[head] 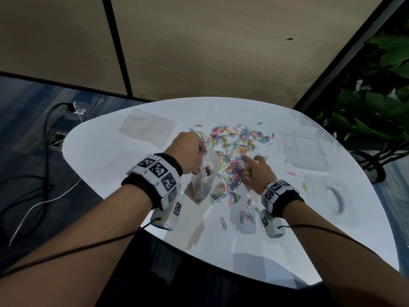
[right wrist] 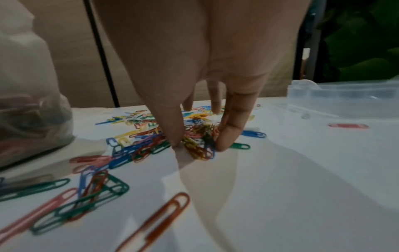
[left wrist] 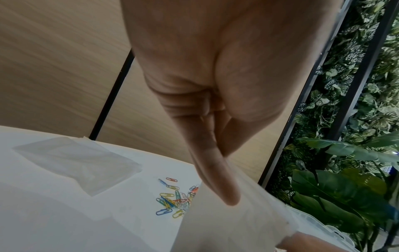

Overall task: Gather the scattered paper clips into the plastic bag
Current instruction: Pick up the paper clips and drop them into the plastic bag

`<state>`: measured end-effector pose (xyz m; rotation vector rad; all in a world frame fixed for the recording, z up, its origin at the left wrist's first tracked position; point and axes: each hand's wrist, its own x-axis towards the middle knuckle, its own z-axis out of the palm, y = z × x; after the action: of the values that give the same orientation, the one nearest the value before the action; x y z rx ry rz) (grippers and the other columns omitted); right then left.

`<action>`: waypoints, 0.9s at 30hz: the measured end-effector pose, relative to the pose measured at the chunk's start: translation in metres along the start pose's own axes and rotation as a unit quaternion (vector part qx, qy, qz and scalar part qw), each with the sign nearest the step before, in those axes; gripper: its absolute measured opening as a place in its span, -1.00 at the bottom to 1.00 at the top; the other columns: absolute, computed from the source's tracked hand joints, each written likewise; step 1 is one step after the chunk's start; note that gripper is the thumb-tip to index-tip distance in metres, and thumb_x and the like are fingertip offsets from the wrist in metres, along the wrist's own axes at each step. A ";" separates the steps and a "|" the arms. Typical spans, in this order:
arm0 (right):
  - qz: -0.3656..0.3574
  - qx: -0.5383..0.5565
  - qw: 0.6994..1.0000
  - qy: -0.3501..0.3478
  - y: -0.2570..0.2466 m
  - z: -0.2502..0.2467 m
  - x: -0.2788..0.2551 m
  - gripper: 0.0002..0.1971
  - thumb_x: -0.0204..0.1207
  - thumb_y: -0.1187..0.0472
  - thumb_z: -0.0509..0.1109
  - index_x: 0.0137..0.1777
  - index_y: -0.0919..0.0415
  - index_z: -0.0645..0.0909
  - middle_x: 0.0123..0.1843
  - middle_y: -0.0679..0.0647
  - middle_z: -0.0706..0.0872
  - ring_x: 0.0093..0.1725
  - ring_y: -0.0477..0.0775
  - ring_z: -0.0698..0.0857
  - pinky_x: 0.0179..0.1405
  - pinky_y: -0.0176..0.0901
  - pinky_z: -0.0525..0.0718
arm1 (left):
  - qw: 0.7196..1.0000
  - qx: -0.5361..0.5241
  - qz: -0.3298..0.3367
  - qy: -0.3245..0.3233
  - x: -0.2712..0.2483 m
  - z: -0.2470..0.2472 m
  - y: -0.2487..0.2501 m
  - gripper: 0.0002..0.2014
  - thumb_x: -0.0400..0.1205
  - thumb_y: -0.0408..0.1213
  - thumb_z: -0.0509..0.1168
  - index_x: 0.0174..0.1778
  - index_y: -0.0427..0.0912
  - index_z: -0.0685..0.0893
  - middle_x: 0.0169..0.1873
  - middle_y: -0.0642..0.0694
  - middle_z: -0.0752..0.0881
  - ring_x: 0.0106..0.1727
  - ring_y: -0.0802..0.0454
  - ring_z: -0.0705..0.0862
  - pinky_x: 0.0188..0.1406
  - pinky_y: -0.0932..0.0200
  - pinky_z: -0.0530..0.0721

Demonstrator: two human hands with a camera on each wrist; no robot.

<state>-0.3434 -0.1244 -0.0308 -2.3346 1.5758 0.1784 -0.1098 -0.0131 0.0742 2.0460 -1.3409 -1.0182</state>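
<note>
Colourful paper clips (head: pixel 234 142) lie scattered over the middle of the white table (head: pixel 106 156). My left hand (head: pixel 190 155) pinches the rim of a small clear plastic bag (head: pixel 204 181) and holds it upright on the table, left of the pile. The thumb (left wrist: pixel 220 179) presses on the bag's film (left wrist: pixel 226 230). The bag (right wrist: pixel 28 109) has some clips inside. My right hand (head: pixel 254 171) reaches down into the near part of the pile. Its thumb and fingers (right wrist: pixel 224 136) close around a clump of clips (right wrist: pixel 198 141).
A flat empty bag (head: pixel 147 127) lies at the far left of the table. A clear plastic box (head: pixel 309 149) and a clear lid (head: pixel 327 193) sit on the right. Loose clips (head: pixel 245 217) lie near the front edge. Plants (head: pixel 371 103) stand at the right; cables run across the floor on the left.
</note>
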 end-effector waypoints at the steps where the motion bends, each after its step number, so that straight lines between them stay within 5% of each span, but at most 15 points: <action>1: -0.030 -0.026 0.999 -0.003 -0.003 0.001 0.002 -0.36 0.56 0.13 0.43 0.61 -0.10 0.32 0.61 0.20 0.31 0.43 0.35 0.52 0.41 0.17 0.57 | 1.000 0.002 0.000 0.001 0.000 0.001 0.000 -0.78 0.71 -0.44 0.23 0.18 -0.30 0.73 -0.30 -0.16 0.73 -0.40 -0.10 0.85 -0.25 -0.05 0.87; 3: -0.073 -0.047 0.996 0.002 -0.010 0.003 0.007 -0.52 0.59 0.21 0.37 0.52 -0.02 0.50 0.55 0.21 0.45 0.41 0.36 0.53 0.40 0.17 0.58 | 1.000 0.001 0.003 0.000 0.000 0.002 -0.001 -0.79 0.71 -0.45 0.22 0.16 -0.32 0.73 -0.35 -0.13 0.70 -0.41 -0.12 0.85 -0.27 -0.06 0.87; 7: -0.071 -0.037 0.997 0.024 -0.017 0.001 0.008 -0.81 0.57 0.24 0.40 0.12 0.21 0.76 0.08 0.19 0.73 0.09 0.22 0.71 0.08 -0.05 0.68 | 1.000 0.004 0.004 -0.001 -0.001 0.002 -0.002 -0.79 0.70 -0.45 0.22 0.15 -0.30 0.73 -0.29 -0.15 0.71 -0.42 -0.10 0.85 -0.28 -0.04 0.87; 10: 0.019 0.058 0.997 0.053 -0.007 -0.008 0.006 -0.89 0.49 0.22 0.50 -0.11 0.23 0.84 -0.16 0.15 0.83 -0.18 0.12 0.75 -0.05 -0.13 0.75 | 1.000 0.014 0.004 -0.002 -0.002 0.001 -0.001 -0.79 0.70 -0.45 0.22 0.15 -0.28 0.73 -0.27 -0.14 0.68 -0.42 -0.09 0.85 -0.27 -0.03 0.87; 13: 0.137 0.229 0.962 0.058 0.013 -0.018 0.005 -0.93 0.42 0.17 0.59 -0.13 0.14 0.85 -0.23 0.02 0.82 -0.29 -0.07 0.70 -0.17 -0.29 0.66 | 1.000 0.017 0.001 -0.005 -0.003 0.000 0.000 -0.78 0.70 -0.46 0.21 0.17 -0.29 0.73 -0.28 -0.15 0.69 -0.40 -0.11 0.85 -0.25 -0.03 0.87; 16: 0.191 0.451 0.872 0.008 0.022 -0.027 0.000 -0.96 0.45 0.30 0.56 -0.13 0.25 0.82 -0.04 0.21 0.86 -0.20 0.03 0.78 0.01 -0.11 0.81 | 1.000 0.015 -0.003 -0.010 -0.002 0.000 0.002 -0.78 0.70 -0.46 0.21 0.17 -0.30 0.73 -0.34 -0.13 0.70 -0.40 -0.11 0.85 -0.25 -0.02 0.87; 19: 0.184 0.668 0.721 -0.025 0.007 -0.045 -0.009 -0.88 0.49 0.48 0.47 0.00 0.50 0.72 0.13 0.40 0.78 -0.07 0.16 0.82 0.01 -0.12 0.83 | 1.000 0.010 -0.003 -0.011 -0.003 0.002 0.004 -0.77 0.71 -0.46 0.21 0.19 -0.31 0.73 -0.38 -0.07 0.68 -0.40 -0.10 0.85 -0.28 0.01 0.87; 21: 0.145 0.718 0.678 -0.063 -0.011 -0.060 -0.017 -0.79 0.51 0.51 0.44 0.12 0.58 0.67 0.17 0.36 0.77 0.03 0.17 0.82 0.03 -0.15 0.82 | 1.000 0.004 -0.003 -0.012 -0.003 0.003 0.006 -0.77 0.71 -0.46 0.21 0.19 -0.30 0.72 -0.38 -0.09 0.70 -0.42 -0.07 0.84 -0.28 0.04 0.86; 24: 0.081 0.714 0.684 -0.125 -0.044 -0.074 -0.027 -0.80 0.52 0.51 0.43 0.12 0.58 0.69 0.14 0.26 0.81 0.12 0.14 0.82 0.07 -0.19 0.80 | 1.000 -0.010 -0.003 -0.013 -0.004 0.006 0.009 -0.78 0.71 -0.45 0.21 0.19 -0.29 0.72 -0.35 -0.19 0.77 -0.41 -0.08 0.85 -0.26 0.02 0.87; 27: 0.027 0.653 0.741 -0.154 -0.073 -0.073 -0.035 -0.79 0.49 0.49 0.47 0.10 0.57 0.71 0.12 0.32 0.82 0.10 0.16 0.82 0.12 -0.14 0.78 | 1.000 -0.014 0.005 -0.018 -0.005 0.009 0.012 -0.78 0.72 -0.43 0.21 0.17 -0.30 0.73 -0.32 -0.28 0.82 -0.39 -0.11 0.85 -0.23 -0.01 0.87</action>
<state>-0.2946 -0.0926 0.0619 -1.0486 0.9818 -0.4030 -0.1253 -0.0138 0.0792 2.0080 -1.3462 -1.0672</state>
